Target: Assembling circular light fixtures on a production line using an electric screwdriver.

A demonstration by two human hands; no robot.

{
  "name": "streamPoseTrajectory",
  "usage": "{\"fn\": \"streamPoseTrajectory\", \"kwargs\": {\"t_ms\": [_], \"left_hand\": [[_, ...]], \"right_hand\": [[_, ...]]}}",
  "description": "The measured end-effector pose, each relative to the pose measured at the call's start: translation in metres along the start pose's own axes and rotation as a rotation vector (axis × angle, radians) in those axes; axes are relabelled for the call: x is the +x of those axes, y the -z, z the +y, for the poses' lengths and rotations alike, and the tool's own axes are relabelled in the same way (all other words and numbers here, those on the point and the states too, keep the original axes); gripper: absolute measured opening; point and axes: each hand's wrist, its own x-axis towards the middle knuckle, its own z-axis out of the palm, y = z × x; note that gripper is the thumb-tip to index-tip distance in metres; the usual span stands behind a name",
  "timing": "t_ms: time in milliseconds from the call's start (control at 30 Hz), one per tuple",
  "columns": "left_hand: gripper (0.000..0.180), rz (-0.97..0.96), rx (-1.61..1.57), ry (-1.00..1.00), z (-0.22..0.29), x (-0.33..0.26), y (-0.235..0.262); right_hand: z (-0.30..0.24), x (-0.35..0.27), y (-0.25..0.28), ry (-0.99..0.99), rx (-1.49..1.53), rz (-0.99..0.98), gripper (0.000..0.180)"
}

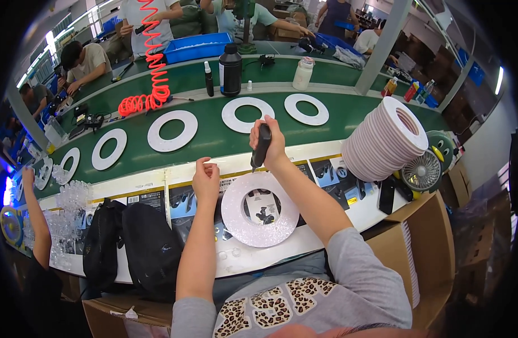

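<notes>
My right hand is closed around a black electric screwdriver, held tip down. Its tip is by the far edge of a white ring-shaped plate; contact cannot be made out. That plate lies flat in front of me, printed sheets showing through its hole. Left of the screwdriver, my left hand hovers near the ring's far left edge, fingers curled together; anything between them is too small to tell. Small clear round pieces lie by the ring's near left edge.
More white rings lie along the green belt. At right stand a tall ring stack, a small fan and a phone. Black bags and clear plastic parts sit left, beside a co-worker's arm.
</notes>
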Motion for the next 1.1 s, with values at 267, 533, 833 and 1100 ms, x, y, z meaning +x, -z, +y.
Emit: {"fn": "streamPoseTrajectory", "kwargs": {"t_ms": [267,533,833,1100], "left_hand": [[0.023,0.006,0.008,0.005,0.002,-0.001,-0.001],[0.023,0.001,0.008,-0.004,0.002,-0.001,0.001],[0.023,-0.006,0.003,-0.003,0.0,0.0,0.0],[0.023,0.002,-0.001,-0.021,-0.003,0.001,-0.001]], "right_hand": [[-0.002,-0.001,0.001,0.009,-0.015,-0.018,0.048],[-0.013,-0.007,0.01,0.038,-0.013,0.027,0.047],[-0.008,-0.006,0.021,0.075,-0.031,-0.013,0.048],[-0.007,-0.005,0.023,0.07,-0.027,-0.027,0.049]]}}
